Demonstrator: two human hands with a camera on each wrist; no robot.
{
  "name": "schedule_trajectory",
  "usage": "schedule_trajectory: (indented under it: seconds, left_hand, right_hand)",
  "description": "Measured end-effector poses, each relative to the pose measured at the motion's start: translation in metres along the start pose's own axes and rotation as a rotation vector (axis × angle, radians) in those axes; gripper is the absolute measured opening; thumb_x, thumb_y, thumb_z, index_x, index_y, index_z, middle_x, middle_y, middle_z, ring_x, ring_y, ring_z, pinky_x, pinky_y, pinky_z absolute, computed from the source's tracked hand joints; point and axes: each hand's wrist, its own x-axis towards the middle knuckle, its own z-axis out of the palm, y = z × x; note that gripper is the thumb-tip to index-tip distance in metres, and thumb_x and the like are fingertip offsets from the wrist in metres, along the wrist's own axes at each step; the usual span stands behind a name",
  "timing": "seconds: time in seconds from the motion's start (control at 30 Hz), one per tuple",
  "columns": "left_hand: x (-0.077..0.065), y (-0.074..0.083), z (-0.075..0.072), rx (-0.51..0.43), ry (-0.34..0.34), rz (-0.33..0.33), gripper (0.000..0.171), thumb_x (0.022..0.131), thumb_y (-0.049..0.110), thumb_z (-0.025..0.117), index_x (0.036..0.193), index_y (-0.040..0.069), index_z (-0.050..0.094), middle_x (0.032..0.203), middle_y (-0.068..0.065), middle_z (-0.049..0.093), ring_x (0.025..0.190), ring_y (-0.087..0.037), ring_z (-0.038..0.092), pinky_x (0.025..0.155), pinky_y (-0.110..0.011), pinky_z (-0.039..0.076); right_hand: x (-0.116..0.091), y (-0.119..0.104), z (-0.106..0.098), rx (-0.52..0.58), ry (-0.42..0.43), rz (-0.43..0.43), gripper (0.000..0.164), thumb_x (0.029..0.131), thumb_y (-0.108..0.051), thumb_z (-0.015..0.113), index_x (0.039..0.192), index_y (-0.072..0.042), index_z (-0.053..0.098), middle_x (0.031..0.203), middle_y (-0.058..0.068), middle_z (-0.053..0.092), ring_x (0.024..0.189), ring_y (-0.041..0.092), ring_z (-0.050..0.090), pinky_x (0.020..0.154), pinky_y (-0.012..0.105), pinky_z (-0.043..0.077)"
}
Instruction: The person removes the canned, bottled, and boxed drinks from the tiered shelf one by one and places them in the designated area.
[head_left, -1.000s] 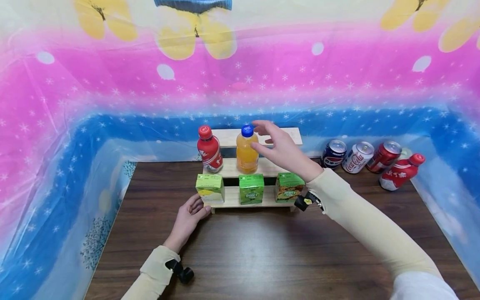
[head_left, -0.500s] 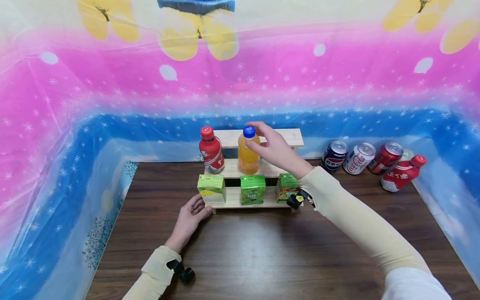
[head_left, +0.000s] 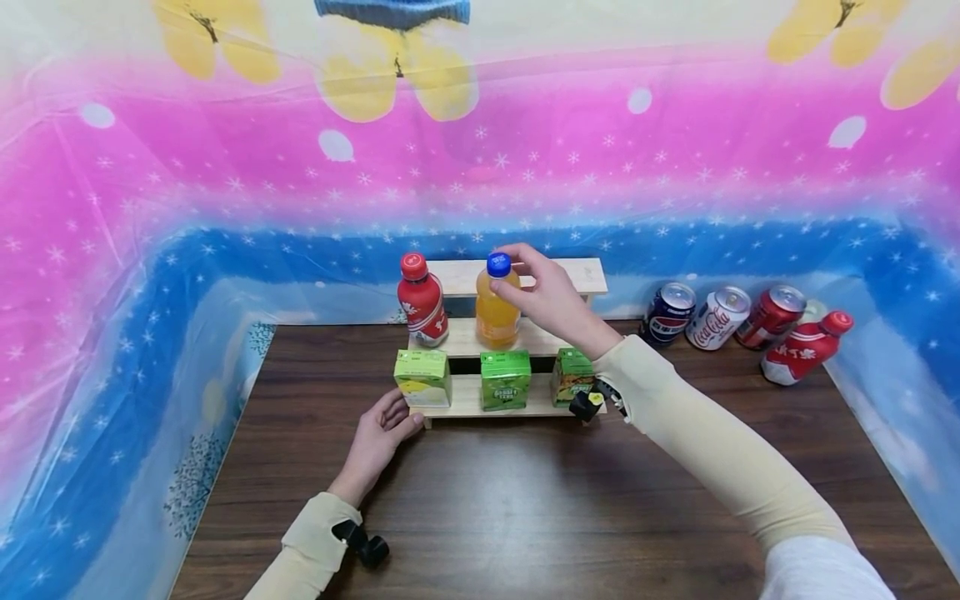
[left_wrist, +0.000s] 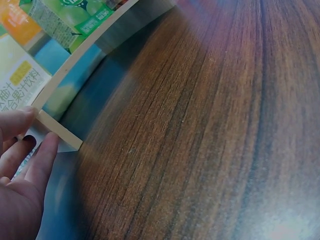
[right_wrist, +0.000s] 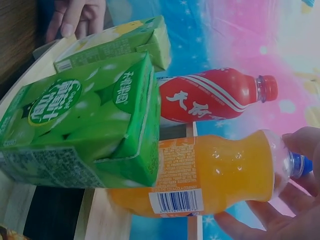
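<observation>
My right hand (head_left: 546,290) grips an orange drink bottle (head_left: 496,321) near its neck, just under the blue cap. The bottle stands upright on the middle step of a wooden tiered rack (head_left: 463,333). In the right wrist view, thumb and fingers curl round the upper part of the bottle (right_wrist: 225,165). With thumb on top and fingers at its side, my left hand (head_left: 378,437) holds the left end of the rack's lowest step (left_wrist: 60,75). A yellow-green juice carton (head_left: 423,379) sits right beside that thumb. Left of the orange bottle stands a red bottle (head_left: 422,304).
A green carton (head_left: 505,382) and a brown-green carton (head_left: 572,375), partly behind my right wrist camera, share the lowest step. On the table's right stand a dark blue can (head_left: 667,314), a white can (head_left: 717,318), a red can (head_left: 771,317) and another red bottle (head_left: 806,348).
My right hand has moved slightly left and closed round the neck of the orange bottle. The left hand stays at the rack's end.
</observation>
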Motion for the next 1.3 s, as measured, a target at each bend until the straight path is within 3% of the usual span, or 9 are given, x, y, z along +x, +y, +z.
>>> schedule_trajectory:
  seconds: [0.6, 0.9, 1.3]
  left_hand:
    - [0.0, 0.0, 0.004, 0.007, 0.013, -0.008, 0.06, 0.1, 0.004, 0.07, 0.154, 0.002, 0.046, 0.149, -0.023, 0.056, 0.137, -0.035, 0.054, 0.094, -0.02, 0.052]
    - [-0.001, 0.001, 0.003, 0.004, 0.006, -0.018, 0.06, 0.1, 0.007, 0.07, 0.155, 0.005, 0.046, 0.15, -0.022, 0.056, 0.138, -0.033, 0.053, 0.096, -0.021, 0.052]
    - [-0.002, 0.005, 0.0, 0.0, 0.001, -0.009, 0.06, 0.1, 0.008, 0.07, 0.155, 0.004, 0.046, 0.149, -0.022, 0.056, 0.138, -0.033, 0.053, 0.098, -0.021, 0.052]
  right_hand:
    - [-0.012, -0.002, -0.015, 0.03, 0.054, -0.024, 0.039, 0.101, -0.025, 0.072, 0.137, -0.016, 0.063, 0.14, 0.008, 0.062, 0.128, 0.031, 0.059, 0.096, 0.052, 0.058]
    - [-0.019, -0.007, -0.036, 0.024, 0.137, -0.077, 0.038, 0.1, -0.02, 0.073, 0.137, -0.012, 0.065, 0.139, 0.009, 0.064, 0.129, 0.033, 0.061, 0.102, 0.053, 0.054]
    - [-0.037, -0.008, -0.074, 0.004, 0.219, -0.024, 0.044, 0.101, -0.025, 0.071, 0.142, -0.012, 0.062, 0.143, 0.008, 0.06, 0.129, 0.031, 0.06, 0.105, 0.056, 0.051]
